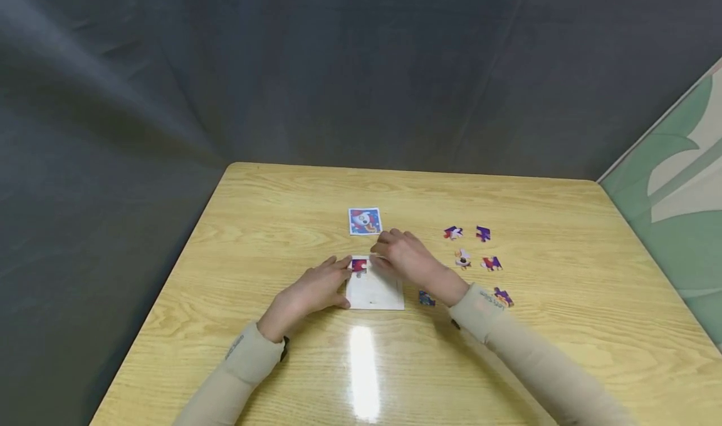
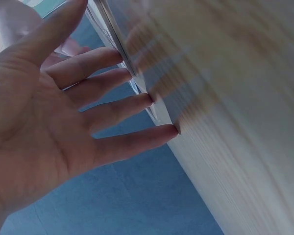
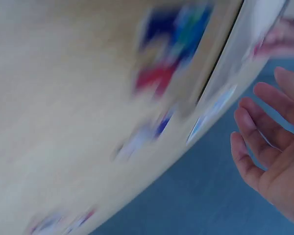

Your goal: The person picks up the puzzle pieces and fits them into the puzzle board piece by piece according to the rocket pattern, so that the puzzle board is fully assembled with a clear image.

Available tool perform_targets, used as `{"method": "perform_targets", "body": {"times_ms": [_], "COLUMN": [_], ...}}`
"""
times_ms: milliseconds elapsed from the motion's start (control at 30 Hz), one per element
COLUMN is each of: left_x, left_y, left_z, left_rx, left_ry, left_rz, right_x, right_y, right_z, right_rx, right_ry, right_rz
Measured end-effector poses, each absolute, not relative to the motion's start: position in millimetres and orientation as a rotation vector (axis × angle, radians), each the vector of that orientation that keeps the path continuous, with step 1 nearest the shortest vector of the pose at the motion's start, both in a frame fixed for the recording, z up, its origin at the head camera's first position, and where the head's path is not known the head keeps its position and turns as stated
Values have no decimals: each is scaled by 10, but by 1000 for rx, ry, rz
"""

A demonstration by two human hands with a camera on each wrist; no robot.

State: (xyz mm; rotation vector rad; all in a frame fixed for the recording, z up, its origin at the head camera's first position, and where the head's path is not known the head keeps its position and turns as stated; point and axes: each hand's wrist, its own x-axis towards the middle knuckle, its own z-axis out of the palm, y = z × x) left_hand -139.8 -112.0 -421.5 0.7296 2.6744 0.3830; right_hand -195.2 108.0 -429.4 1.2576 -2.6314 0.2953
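Observation:
A white square puzzle board (image 1: 376, 293) lies on the table, with a red and purple puzzle piece (image 1: 358, 264) in its far left corner. Along the board's left edge rests my left hand (image 1: 316, 287); its fingers are straight and spread in the left wrist view, fingertips (image 2: 170, 130) down at the table and the board's edge. My right hand (image 1: 410, 260) hovers over the board's far right part, hiding that corner. In the right wrist view its fingers (image 3: 257, 132) are loosely bent, and no piece shows between them.
Above the board lies a small square picture card (image 1: 365, 221). Several loose puzzle pieces are scattered to the right, among them a purple one (image 1: 482, 233) and a white one (image 1: 462, 259). A blue piece (image 1: 426, 298) lies beside the board, near the right wrist. A dark curtain (image 1: 361, 69) hangs behind.

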Motion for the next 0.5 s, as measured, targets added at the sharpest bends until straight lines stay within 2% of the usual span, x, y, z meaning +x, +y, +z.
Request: {"method": "perform_targets", "body": {"times_ms": [300, 500], "left_x": [-1405, -1401], "left_y": [-1098, -1081], "left_z": [-4230, -4231], "left_rx": [718, 716], "left_ry": [2678, 2674], "left_rz": [391, 403], "right_x": [-2253, -2306], "right_y": [1976, 2302], "right_z": [-4296, -4317], "right_rx": [865, 697], "right_ry": [-2708, -2891], "right_rz": [320, 367]}}
